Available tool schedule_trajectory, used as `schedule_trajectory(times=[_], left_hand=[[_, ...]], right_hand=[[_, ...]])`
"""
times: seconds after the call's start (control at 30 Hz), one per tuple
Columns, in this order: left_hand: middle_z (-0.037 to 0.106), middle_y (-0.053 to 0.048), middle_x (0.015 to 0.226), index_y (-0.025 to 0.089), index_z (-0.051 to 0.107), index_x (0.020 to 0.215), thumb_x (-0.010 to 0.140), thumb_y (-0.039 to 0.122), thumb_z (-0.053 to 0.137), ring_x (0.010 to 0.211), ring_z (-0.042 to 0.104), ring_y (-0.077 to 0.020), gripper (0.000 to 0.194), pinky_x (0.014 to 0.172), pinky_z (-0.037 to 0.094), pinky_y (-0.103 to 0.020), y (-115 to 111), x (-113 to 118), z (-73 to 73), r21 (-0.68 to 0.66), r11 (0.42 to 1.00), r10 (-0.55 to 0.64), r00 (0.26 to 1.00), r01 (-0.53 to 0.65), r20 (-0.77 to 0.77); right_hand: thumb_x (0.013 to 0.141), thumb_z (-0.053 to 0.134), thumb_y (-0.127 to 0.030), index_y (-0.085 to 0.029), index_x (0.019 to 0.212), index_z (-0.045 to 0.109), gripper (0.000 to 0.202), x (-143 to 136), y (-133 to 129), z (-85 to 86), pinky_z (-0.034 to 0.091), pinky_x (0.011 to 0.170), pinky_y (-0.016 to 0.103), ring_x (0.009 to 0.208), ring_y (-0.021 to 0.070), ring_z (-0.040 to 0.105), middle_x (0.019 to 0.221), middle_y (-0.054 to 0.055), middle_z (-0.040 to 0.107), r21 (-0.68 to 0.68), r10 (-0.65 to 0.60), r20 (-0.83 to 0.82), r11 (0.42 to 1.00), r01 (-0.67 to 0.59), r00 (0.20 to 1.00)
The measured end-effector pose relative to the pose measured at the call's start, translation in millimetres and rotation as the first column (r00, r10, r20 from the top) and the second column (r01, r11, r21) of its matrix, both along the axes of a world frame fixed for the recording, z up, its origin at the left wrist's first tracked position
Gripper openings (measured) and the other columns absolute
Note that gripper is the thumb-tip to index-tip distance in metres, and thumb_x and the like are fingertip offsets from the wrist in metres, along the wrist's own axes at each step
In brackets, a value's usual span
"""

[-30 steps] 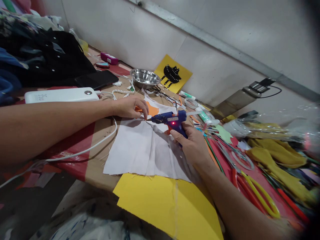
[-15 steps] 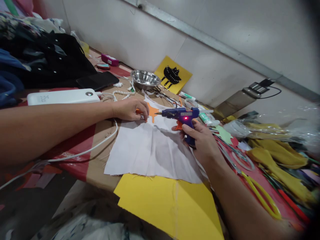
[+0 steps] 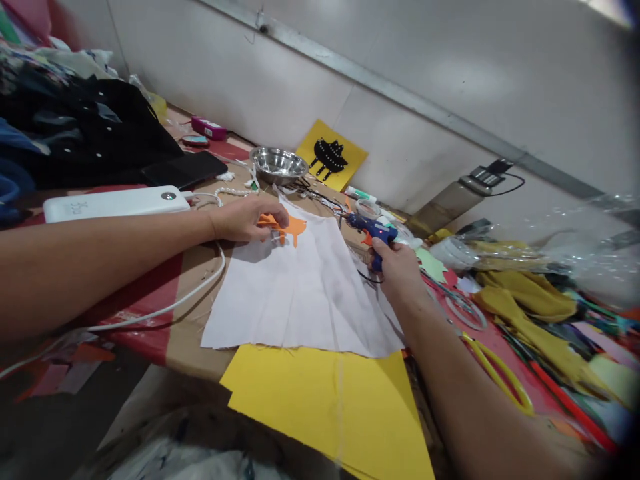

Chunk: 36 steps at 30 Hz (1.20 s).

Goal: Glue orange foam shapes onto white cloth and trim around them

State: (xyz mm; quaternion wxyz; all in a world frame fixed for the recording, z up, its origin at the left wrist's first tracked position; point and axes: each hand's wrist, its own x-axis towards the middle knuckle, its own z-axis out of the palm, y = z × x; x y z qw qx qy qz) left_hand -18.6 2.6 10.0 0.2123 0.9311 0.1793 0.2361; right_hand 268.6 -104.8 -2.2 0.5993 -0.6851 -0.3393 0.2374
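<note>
Near the upper left of the white cloth (image 3: 300, 293), my left hand (image 3: 247, 219) pinches an orange cutout (image 3: 295, 228) with drip-like points along its lower edge. My right hand (image 3: 397, 267) is wrapped round the handle of a blue glue gun (image 3: 375, 228) with an orange trigger and a lit red light. The gun is held at the right of the cloth, its nozzle pointing left, apart from the cutout. Below the cloth's near edge lies a yellow sheet (image 3: 325, 400).
Behind the cloth are a metal bowl (image 3: 279, 165) and a yellow card (image 3: 333, 155) with a black shape. A white power bank (image 3: 115, 203) and phone (image 3: 185, 169) lie at left; a bottle (image 3: 450, 200) and yellow-handled scissors (image 3: 500, 373) at right.
My right hand has drawn the glue gun to the right, away from the orange cutout. More of the cutout now shows beside my left fingers. The camera view has shifted slightly.
</note>
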Motion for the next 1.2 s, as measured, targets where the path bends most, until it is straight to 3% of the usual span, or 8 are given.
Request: schedule_trajectory(times=[0.2, 0.47, 0.57, 0.63, 0.77, 0.87, 1.0, 1.2], left_hand=[[0.071, -0.003, 0.097, 0.018, 0.055, 0.101, 0.073, 0.011, 0.057, 0.094, 0.065, -0.0151, 0.029, 0.084, 0.046, -0.029, -0.3, 2.7, -2.8, -0.055, 0.995, 0.089, 0.994, -0.086, 0.066], [0.064, 0.000, 0.073, 0.018, 0.057, 0.076, 0.075, 0.025, 0.064, 0.066, 0.055, -0.0111, 0.011, 0.064, 0.043, -0.024, 11.8, 6.6, -8.2, -0.057, 0.923, 0.385, 0.911, -0.380, 0.149], [0.064, -0.001, 0.071, 0.017, 0.059, 0.074, 0.076, 0.032, 0.065, 0.064, 0.054, -0.0114, 0.016, 0.061, 0.041, -0.024, 14.5, 6.5, -8.8, -0.134, 0.908, 0.413, 0.903, -0.398, 0.116], [0.066, -0.002, 0.074, 0.017, 0.060, 0.078, 0.079, 0.035, 0.062, 0.066, 0.056, -0.0123, 0.018, 0.061, 0.041, -0.024, 15.6, 6.8, -10.5, -0.160, 0.903, 0.418, 0.902, -0.400, 0.109], [0.071, -0.005, 0.088, 0.017, 0.058, 0.099, 0.087, 0.031, 0.051, 0.078, 0.066, -0.0141, 0.020, 0.069, 0.046, -0.025, 16.4, 8.3, -13.9, -0.230, 0.923, 0.340, 0.934, -0.309, 0.111], [0.074, -0.005, 0.093, 0.017, 0.054, 0.111, 0.091, 0.032, 0.045, 0.085, 0.068, -0.0158, 0.026, 0.076, 0.047, -0.027, 15.2, 8.8, -13.0, -0.218, 0.935, 0.295, 0.955, -0.281, 0.036], [0.075, -0.006, 0.095, 0.016, 0.055, 0.113, 0.094, 0.039, 0.039, 0.090, 0.068, -0.0180, 0.034, 0.080, 0.045, -0.028, 12.6, 8.2, -9.2, -0.145, 0.942, 0.303, 0.953, -0.301, -0.014], [0.074, -0.007, 0.094, 0.014, 0.058, 0.109, 0.096, 0.051, 0.029, 0.092, 0.067, -0.0209, 0.048, 0.081, 0.044, -0.030, 10.0, 7.1, -6.0, -0.187, 0.932, 0.313, 0.949, -0.311, -0.020]], right_hand=[[0.075, 0.061, -0.021, -0.018, 0.069, 0.050, 0.013, 6.2, 4.9, 3.9, 0.035, 0.035, 0.018, 0.040, 0.0068, 0.043, 0.054, -0.005, 0.052, 0.008, -0.125, -0.164, 0.992, 0.129, 0.978], [0.066, 0.072, -0.027, -0.022, 0.081, 0.043, 0.033, 25.7, 10.8, -0.4, 0.047, 0.052, 0.030, 0.057, 0.0146, 0.053, 0.070, -0.002, 0.052, -0.054, -0.307, 0.019, 0.950, 0.308, 0.951], [0.061, 0.076, -0.028, -0.017, 0.096, 0.052, 0.044, 31.9, -0.8, 4.9, 0.049, 0.080, 0.047, 0.091, 0.0298, 0.059, 0.095, 0.013, 0.060, -0.134, -0.264, 0.375, 0.933, 0.333, 0.889], [0.068, 0.071, -0.031, -0.012, 0.108, 0.055, 0.048, 25.6, -10.1, 11.8, 0.037, 0.097, 0.056, 0.116, 0.0385, 0.048, 0.119, 0.023, 0.055, -0.119, -0.171, 0.696, 0.931, 0.346, 0.698], [0.085, 0.049, -0.028, -0.016, 0.131, 0.047, 0.047, -22.3, -21.2, 23.8, 0.034, 0.102, 0.050, 0.120, 0.0294, 0.047, 0.128, 0.016, 0.057, -0.049, 0.113, 0.841, 0.990, -0.133, 0.529], [0.087, 0.045, -0.022, -0.020, 0.140, 0.038, 0.053, -68.8, -20.0, 24.3, 0.030, 0.104, 0.049, 0.124, 0.0275, 0.044, 0.130, 0.010, 0.061, -0.213, 0.403, 0.831, 0.867, -0.451, 0.383], [0.087, 0.041, -0.015, -0.018, 0.147, 0.031, 0.060, -101.5, -9.5, 15.4, 0.025, 0.101, 0.050, 0.126, 0.0302, 0.042, 0.129, 0.010, 0.063, -0.415, 0.583, 0.764, 0.772, -0.481, 0.276], [0.089, 0.037, -0.013, -0.011, 0.147, 0.029, 0.059, -100.4, 0.1, 1.6, 0.022, 0.096, 0.048, 0.128, 0.0297, 0.036, 0.127, 0.013, 0.065, -0.484, 0.582, 0.806, 0.754, -0.444, 0.111]])
